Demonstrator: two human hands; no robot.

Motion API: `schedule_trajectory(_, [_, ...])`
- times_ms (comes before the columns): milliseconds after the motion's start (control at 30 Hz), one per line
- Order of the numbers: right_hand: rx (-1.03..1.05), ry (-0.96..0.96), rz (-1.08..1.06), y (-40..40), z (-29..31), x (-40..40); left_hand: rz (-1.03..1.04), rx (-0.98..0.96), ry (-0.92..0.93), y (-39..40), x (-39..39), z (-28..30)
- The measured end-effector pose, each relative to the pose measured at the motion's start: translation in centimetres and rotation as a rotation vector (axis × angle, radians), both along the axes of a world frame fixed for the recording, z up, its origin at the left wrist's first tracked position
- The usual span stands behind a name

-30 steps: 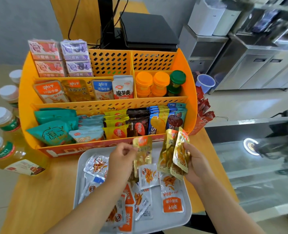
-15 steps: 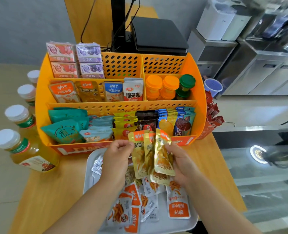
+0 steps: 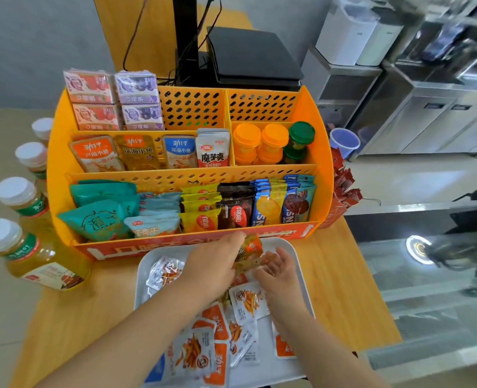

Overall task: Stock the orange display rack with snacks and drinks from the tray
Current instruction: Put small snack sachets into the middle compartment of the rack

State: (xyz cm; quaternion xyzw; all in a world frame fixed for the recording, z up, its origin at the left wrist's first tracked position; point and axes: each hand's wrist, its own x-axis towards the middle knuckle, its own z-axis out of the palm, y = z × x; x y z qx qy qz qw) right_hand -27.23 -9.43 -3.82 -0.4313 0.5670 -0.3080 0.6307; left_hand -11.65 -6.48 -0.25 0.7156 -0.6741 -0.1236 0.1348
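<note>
The orange display rack (image 3: 61, 152) stands on the wooden counter, its tiers filled with snack packs, cartons and small capped bottles. In front of it lies the white tray (image 3: 145, 273) with several orange-and-white fish snack packets (image 3: 247, 303). My left hand (image 3: 212, 264) grips a bunch of golden snack packets (image 3: 249, 247) low over the tray's far edge. My right hand (image 3: 279, 273) hovers just right of them, palm up, fingers relaxed, holding nothing that I can make out.
Several tea bottles (image 3: 24, 247) with white caps stand left of the rack. Red sachets (image 3: 343, 183) hang off its right side. A black register (image 3: 251, 57) sits behind. The counter's right edge drops to a glass case (image 3: 427, 289).
The golden packets passed from my right hand into my left. Both hands dropped from in front of the rack down to the tray. My right hand opened.
</note>
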Motion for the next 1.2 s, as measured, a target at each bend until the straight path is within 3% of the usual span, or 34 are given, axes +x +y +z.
schedule_trajectory(67, [-0.041, 0.053, 0.033, 0.2, -0.4, -0.1, -0.095, 0.000, -0.218, -0.5, 0.3, -0.5])
schedule_trajectory(133, [-0.076, 0.109, 0.107, 0.4, -0.6, 0.1, -0.134, 0.051, -0.307, -0.7, 0.6, -1.0])
schedule_trajectory(367, [-0.120, 0.227, 0.230, 0.4, -0.7, 1.0, 0.065, 0.035, -0.067, 0.2, 2.6, -2.4])
schedule_trajectory(500, [-0.170, 0.183, 0.288, 0.7, -0.3, 2.2, 0.143, 0.003, 0.080, 1.1, 2.7, -3.2])
schedule_trajectory(633, [-0.172, 0.163, 0.303, 0.3, -0.8, 2.4, 0.134, 0.024, 0.044, 1.0, 2.5, -3.6])
schedule_trajectory(833, [-0.370, 0.456, 0.446, -1.7, -0.5, 1.6, 0.062, 0.077, 0.073, 0.8, 3.1, -3.1])
schedule_trajectory(1033, [-0.257, 0.305, 0.639, -4.0, 2.6, 0.9, 0.076, 0.208, 0.294, 1.4, 4.8, -0.1])
schedule_trajectory(1200, [-0.170, 0.010, 0.641, -5.2, 6.3, 3.2, 0.207, 0.129, 0.484, 1.4, 6.2, 3.4])
